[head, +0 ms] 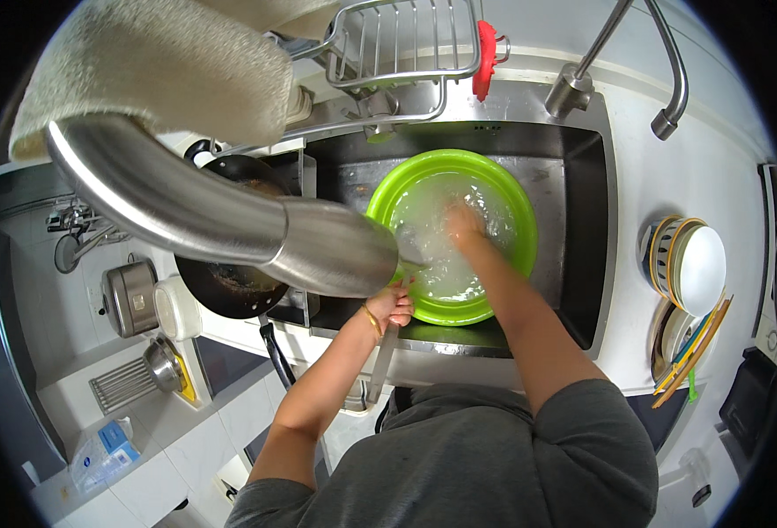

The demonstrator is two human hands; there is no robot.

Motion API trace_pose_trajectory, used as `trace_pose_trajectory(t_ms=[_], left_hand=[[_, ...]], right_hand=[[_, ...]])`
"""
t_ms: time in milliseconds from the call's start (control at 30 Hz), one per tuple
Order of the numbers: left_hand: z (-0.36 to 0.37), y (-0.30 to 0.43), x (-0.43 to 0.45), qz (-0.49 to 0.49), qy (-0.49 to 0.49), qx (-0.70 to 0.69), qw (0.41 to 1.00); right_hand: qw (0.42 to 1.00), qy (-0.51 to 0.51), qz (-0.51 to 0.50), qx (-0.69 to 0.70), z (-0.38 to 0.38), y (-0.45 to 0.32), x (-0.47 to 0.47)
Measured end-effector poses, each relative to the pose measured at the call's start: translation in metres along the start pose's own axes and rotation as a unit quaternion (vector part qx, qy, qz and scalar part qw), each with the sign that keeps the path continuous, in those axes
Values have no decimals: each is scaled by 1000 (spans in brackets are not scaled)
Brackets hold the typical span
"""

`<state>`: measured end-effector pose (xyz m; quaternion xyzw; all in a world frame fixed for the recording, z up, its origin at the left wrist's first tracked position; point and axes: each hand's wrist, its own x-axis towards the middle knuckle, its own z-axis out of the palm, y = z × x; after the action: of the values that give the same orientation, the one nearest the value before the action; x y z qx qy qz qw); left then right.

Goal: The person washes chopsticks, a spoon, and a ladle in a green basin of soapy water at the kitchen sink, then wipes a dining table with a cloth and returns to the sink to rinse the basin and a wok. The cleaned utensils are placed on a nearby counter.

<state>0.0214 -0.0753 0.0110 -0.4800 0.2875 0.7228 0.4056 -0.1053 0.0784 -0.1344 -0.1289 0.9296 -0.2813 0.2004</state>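
Note:
A bright green plastic basin [527, 237] stands in the dark sink [583, 218], filled with cloudy, bubbly water. My right hand [464, 223] is dipped into that water near the middle; its fingers are blurred under the surface, so a grip cannot be made out. At the basin's near left rim, my left hand [391, 305] is closed around the long greyish handle of a kitchen utensil [383, 360]. The handle's free end points back towards my body. The utensil's other end reaches over the basin's rim, partly hidden by the faucet, and its type is unclear.
A large steel faucet [230, 218] looms over the basin's left side. A dark wok [230, 297] sits left of the basin. Stacked bowls [702, 270] and chopsticks [692, 356] are on the right counter. A wire rack [405, 72] and a slim tap [570, 89] stand behind.

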Motion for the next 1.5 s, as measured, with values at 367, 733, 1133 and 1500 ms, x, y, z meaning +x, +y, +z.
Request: trace_pose_trajectory(t_ms=[367, 733, 1133, 1500], left_hand=[[-7, -3, -11, 16, 9, -14, 1000], [28, -8, -22, 86, 71, 79, 991], [27, -18, -28, 12, 75, 90, 993], [3, -23, -35, 37, 106, 90, 990]], right_hand=[[943, 56, -252, 210, -35, -69, -76], [953, 78, -281, 80, -25, -74, -64], [977, 73, -199, 16, -27, -78, -49], [982, 174, -63, 20, -17, -27, -15]])
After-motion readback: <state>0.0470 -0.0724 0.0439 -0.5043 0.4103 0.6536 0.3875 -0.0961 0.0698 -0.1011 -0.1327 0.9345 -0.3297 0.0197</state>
